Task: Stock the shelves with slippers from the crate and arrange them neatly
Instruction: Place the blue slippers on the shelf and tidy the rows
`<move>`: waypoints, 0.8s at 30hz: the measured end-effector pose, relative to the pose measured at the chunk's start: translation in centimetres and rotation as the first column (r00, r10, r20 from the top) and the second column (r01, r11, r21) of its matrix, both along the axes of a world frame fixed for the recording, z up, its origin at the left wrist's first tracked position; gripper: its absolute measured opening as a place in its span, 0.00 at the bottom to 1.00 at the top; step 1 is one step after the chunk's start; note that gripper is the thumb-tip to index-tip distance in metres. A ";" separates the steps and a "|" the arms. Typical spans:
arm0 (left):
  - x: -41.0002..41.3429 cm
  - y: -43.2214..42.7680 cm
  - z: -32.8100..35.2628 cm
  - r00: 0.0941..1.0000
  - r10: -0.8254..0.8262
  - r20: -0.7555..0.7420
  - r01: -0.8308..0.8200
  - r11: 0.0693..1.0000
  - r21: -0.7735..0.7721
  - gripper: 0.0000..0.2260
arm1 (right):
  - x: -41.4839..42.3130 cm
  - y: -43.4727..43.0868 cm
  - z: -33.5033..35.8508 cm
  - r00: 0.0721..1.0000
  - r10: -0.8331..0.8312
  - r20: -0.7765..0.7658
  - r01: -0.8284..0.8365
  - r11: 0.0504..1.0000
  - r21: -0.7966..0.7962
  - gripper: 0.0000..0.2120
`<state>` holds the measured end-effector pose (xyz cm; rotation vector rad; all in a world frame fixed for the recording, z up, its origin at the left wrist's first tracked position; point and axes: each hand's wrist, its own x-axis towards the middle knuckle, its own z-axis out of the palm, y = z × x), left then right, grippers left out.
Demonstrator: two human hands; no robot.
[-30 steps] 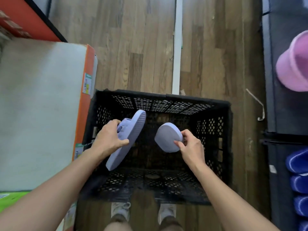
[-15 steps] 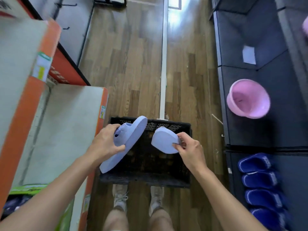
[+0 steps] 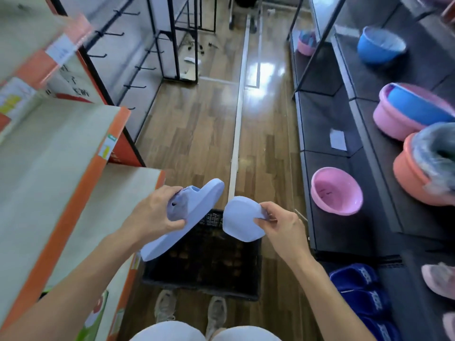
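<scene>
My left hand (image 3: pixel 154 212) grips a lilac slipper (image 3: pixel 197 205) by its strap, sole tilted toward the right, held above the black crate (image 3: pixel 204 271). A second lilac slipper (image 3: pixel 240 219) faces me sole-first, pinched at its edge by my right hand (image 3: pixel 278 230). Both slippers hang over the crate's far part. The crate sits on the wooden floor in front of my feet, and its inside looks dark and bare. Dark blue slippers (image 3: pixel 359 289) lie in a row on the low dark shelf at the lower right.
Orange-edged shelves (image 3: pixel 81 183) rise close on my left. Dark shelving (image 3: pixel 344 217) on the right carries a pink basin (image 3: pixel 336 190), stacked pink, blue and orange basins (image 3: pixel 413 112) and pink slippers (image 3: pixel 440 279). The wooden aisle runs ahead toward metal racks (image 3: pixel 182 45).
My head has lifted, so the aisle and both shelf rows have come into view. Both hands have raised the slippers higher out of the crate, keeping the same grips.
</scene>
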<state>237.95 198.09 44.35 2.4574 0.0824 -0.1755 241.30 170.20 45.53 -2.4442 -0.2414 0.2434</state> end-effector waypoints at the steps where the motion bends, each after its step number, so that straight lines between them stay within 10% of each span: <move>1: 0.0 -0.3 0.7 1.000 -0.003 0.001 0.003 1.000 -0.013 0.32 | -0.2 -0.4 0.9 1.000 -0.001 0.004 0.001 1.000 0.003 0.05; 13: 2.8 -2.2 6.4 0.949 -0.297 0.105 0.298 0.954 0.001 0.38 | -4.9 -1.4 6.7 0.967 -0.235 0.095 0.234 0.972 0.016 0.09; 24: 2.6 -5.5 8.4 0.728 -0.664 0.169 0.668 0.743 0.038 0.39 | -15.7 -1.1 7.4 0.758 -0.644 0.108 0.629 0.764 0.141 0.11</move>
